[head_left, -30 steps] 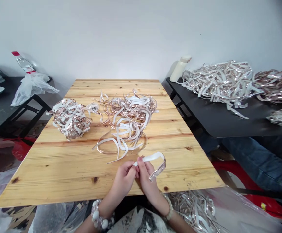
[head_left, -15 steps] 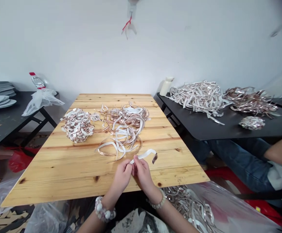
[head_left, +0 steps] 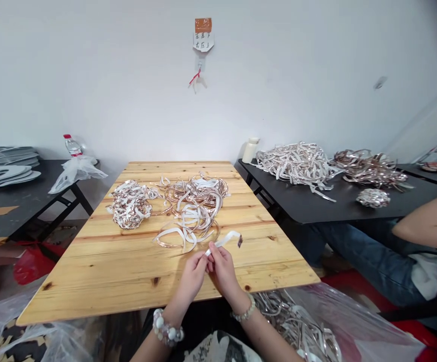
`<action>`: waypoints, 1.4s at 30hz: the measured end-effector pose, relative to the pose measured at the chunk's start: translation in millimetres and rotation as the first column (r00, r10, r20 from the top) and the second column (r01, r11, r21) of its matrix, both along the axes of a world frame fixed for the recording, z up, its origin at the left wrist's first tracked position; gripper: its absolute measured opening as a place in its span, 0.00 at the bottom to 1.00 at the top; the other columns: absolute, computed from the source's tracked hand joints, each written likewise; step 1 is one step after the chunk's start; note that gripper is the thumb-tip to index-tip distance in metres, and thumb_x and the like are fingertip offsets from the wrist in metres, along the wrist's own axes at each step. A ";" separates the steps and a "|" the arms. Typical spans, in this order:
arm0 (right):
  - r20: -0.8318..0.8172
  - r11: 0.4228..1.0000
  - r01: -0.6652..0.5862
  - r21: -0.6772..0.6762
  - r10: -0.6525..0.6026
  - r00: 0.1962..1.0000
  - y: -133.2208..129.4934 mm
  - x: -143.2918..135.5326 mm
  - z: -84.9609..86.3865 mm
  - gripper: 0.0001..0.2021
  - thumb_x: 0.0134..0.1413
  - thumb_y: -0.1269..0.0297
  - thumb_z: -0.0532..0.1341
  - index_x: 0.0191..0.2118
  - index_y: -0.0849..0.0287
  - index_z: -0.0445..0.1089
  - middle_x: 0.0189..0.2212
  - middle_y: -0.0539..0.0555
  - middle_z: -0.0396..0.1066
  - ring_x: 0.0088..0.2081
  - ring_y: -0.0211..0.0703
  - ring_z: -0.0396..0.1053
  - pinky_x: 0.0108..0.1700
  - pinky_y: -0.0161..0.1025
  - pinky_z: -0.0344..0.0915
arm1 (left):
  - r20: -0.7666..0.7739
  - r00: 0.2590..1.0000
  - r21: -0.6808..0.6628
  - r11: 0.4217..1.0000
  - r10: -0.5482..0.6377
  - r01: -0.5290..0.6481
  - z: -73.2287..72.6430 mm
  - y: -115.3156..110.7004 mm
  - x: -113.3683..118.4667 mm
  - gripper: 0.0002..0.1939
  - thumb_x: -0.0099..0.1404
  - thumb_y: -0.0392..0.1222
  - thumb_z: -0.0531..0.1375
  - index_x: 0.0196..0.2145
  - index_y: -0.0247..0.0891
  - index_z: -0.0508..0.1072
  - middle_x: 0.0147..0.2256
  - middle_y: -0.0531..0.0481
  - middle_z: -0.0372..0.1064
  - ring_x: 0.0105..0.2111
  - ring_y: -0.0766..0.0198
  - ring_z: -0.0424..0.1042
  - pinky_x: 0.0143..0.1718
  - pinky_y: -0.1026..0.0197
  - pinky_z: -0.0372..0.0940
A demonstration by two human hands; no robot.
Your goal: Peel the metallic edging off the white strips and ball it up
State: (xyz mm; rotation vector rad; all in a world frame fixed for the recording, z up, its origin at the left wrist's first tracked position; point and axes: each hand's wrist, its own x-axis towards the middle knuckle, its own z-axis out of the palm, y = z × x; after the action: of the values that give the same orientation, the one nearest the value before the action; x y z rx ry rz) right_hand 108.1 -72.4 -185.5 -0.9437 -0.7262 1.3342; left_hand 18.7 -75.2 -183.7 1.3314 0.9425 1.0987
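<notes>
A white strip (head_left: 226, 238) with a shiny curled end runs up and right from between my hands, over the near part of the wooden table (head_left: 120, 271). My left hand (head_left: 195, 269) is closed on its lower end. Thumb and fingers of my right hand (head_left: 220, 262) pinch the same strip just beside, the two hands close together. Beyond them lies a loose tangle of white and rose-gold strips (head_left: 198, 208). To its left sits a denser, rounded bundle of crinkled strips (head_left: 130, 203).
At right, a black table (head_left: 297, 203) bears strip piles (head_left: 297, 163), a small bundle (head_left: 373, 198) and a cream bottle (head_left: 250, 150); a seated person's arm (head_left: 429, 216) is beside it. At left are stacked grey sheets (head_left: 7, 163) and a plastic bottle (head_left: 73, 146). More strips (head_left: 297, 322) lie below the table edge.
The view has tilted upward, showing a paper note on the wall. Both hands still hold the strip in nearly the same place. The person's arm at right shows more.
</notes>
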 end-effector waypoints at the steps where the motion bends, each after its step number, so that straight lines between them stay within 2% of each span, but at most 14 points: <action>1: -0.004 1.000 0.013 0.003 -0.013 1.000 0.2 0.4 0.3 0.24 0.50 0.47 0.63 0.17 0.58 0.54 0.09 0.41 0.51 0.13 0.29 0.48 0.18 0.32 0.47 | -0.006 1.000 0.012 1.000 -0.004 0.005 0.2 -0.7 0.1 0.19 0.68 0.52 0.53 0.28 0.34 0.68 0.23 0.55 0.61 0.24 0.68 0.64 0.31 0.62 0.62; 6: -0.005 0.998 0.062 0.020 -0.062 0.998 1.5 2.5 -1.4 0.24 0.50 0.49 0.63 0.17 0.57 0.54 0.09 0.40 0.50 0.13 0.28 0.46 0.18 0.31 0.45 | -0.037 0.999 0.069 0.998 -0.003 0.006 0.8 -6.0 0.7 0.21 0.67 0.55 0.51 0.29 0.35 0.68 0.26 0.51 0.64 0.29 0.64 0.64 0.35 0.60 0.60; 13: 0.054 0.996 0.066 0.061 -0.070 0.996 0.4 -0.8 -1.9 0.24 0.51 0.49 0.62 0.15 0.58 0.56 0.07 0.42 0.52 0.11 0.29 0.49 0.17 0.31 0.47 | -0.036 0.998 0.079 0.995 0.059 -0.056 -0.9 -8.0 1.0 0.24 0.65 0.61 0.49 0.27 0.35 0.66 0.24 0.52 0.59 0.26 0.64 0.61 0.31 0.61 0.59; 16: 0.079 0.992 0.081 0.095 -0.089 0.993 -1.7 -0.8 0.7 0.18 0.50 0.52 0.64 0.20 0.58 0.62 0.10 0.42 0.55 0.12 0.31 0.51 0.17 0.33 0.53 | -0.033 0.996 0.076 0.994 0.080 -0.077 1.6 -8.9 0.1 0.25 0.65 0.60 0.48 0.26 0.36 0.64 0.23 0.52 0.58 0.26 0.65 0.60 0.30 0.62 0.58; 18: 0.107 0.986 0.104 0.128 -0.118 0.987 -3.1 1.8 1.7 0.12 0.48 0.54 0.66 0.26 0.58 0.69 0.15 0.44 0.62 0.15 0.33 0.57 0.20 0.34 0.59 | -0.037 0.995 0.077 0.993 0.092 -0.089 2.9 -9.6 -0.6 0.24 0.66 0.60 0.48 0.24 0.36 0.62 0.22 0.53 0.57 0.25 0.65 0.59 0.29 0.63 0.57; 20: 0.147 0.979 0.121 0.166 -0.146 0.978 -4.4 5.4 2.0 0.10 0.46 0.57 0.67 0.28 0.58 0.73 0.23 0.49 0.68 0.25 0.37 0.66 0.28 0.35 0.66 | -0.044 0.993 0.079 0.991 0.111 -0.107 3.1 -10.1 -1.3 0.24 0.67 0.59 0.48 0.23 0.37 0.60 0.22 0.54 0.55 0.24 0.66 0.57 0.29 0.63 0.56; 22: 0.186 0.974 0.104 0.202 -0.142 0.972 -5.5 8.2 1.6 0.08 0.44 0.59 0.69 0.27 0.59 0.75 0.31 0.54 0.71 0.34 0.40 0.70 0.36 0.35 0.68 | -0.055 0.990 0.083 0.989 0.128 -0.123 2.4 -10.6 -1.9 0.24 0.67 0.59 0.47 0.22 0.38 0.58 0.21 0.54 0.53 0.24 0.66 0.56 0.28 0.63 0.56; 23: 0.201 0.974 0.080 0.214 -0.124 0.972 -5.9 8.8 1.1 0.08 0.44 0.59 0.69 0.27 0.58 0.76 0.32 0.54 0.71 0.35 0.41 0.70 0.36 0.35 0.68 | -0.062 0.989 0.085 0.988 0.137 -0.131 1.9 -11.0 -2.2 0.24 0.67 0.58 0.47 0.22 0.38 0.58 0.21 0.54 0.53 0.24 0.66 0.56 0.28 0.63 0.55; 26: 0.228 0.973 -0.011 0.230 -0.043 0.973 -7.1 8.0 -0.4 0.09 0.44 0.59 0.68 0.32 0.57 0.76 0.32 0.52 0.69 0.24 0.35 0.66 0.24 0.34 0.66 | -0.083 0.984 0.090 0.985 0.155 -0.148 0.5 -12.3 -2.4 0.23 0.68 0.58 0.46 0.25 0.37 0.60 0.23 0.54 0.55 0.25 0.66 0.58 0.28 0.63 0.56; 28: 0.240 0.972 -0.046 0.232 -0.012 0.971 -7.7 7.2 -1.5 0.08 0.46 0.59 0.67 0.33 0.56 0.76 0.30 0.50 0.67 0.19 0.32 0.63 0.20 0.33 0.63 | -0.099 0.982 0.097 0.983 0.162 -0.153 0.0 -13.6 -1.8 0.22 0.69 0.56 0.45 0.26 0.36 0.62 0.23 0.54 0.55 0.25 0.66 0.58 0.28 0.63 0.56; 31: 0.262 0.971 -0.058 0.232 -0.005 0.965 -8.7 8.7 -2.9 0.07 0.50 0.59 0.65 0.32 0.57 0.75 0.28 0.49 0.65 0.19 0.32 0.62 0.21 0.33 0.62 | -0.132 0.977 0.116 0.982 0.166 -0.151 -0.6 -15.9 -0.5 0.22 0.70 0.53 0.43 0.26 0.37 0.61 0.22 0.54 0.55 0.23 0.66 0.58 0.27 0.63 0.54; 36: 0.293 0.974 -0.042 0.221 -0.026 0.956 -11.1 13.5 -4.4 0.08 0.53 0.59 0.63 0.29 0.57 0.73 0.26 0.49 0.65 0.26 0.35 0.64 0.28 0.33 0.63 | -0.211 0.964 0.169 0.977 0.164 -0.129 -1.6 -18.9 -0.3 0.21 0.71 0.48 0.43 0.22 0.37 0.57 0.21 0.53 0.56 0.25 0.65 0.58 0.29 0.62 0.53; 42: 0.304 0.979 -0.014 0.203 -0.050 0.951 -16.5 14.8 -7.6 0.11 0.59 0.61 0.58 0.27 0.57 0.69 0.23 0.47 0.62 0.23 0.33 0.60 0.28 0.32 0.59 | -0.298 0.947 0.220 0.974 0.123 -0.057 4.3 -22.9 -1.5 0.18 0.71 0.43 0.45 0.24 0.37 0.60 0.23 0.52 0.60 0.26 0.65 0.59 0.31 0.62 0.53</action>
State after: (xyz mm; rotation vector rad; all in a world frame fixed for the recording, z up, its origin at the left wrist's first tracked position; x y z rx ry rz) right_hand 122.9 -88.9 -193.1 -1.0000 -1.0697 1.0825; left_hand 17.2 -98.1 -179.5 1.6824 1.1516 1.1000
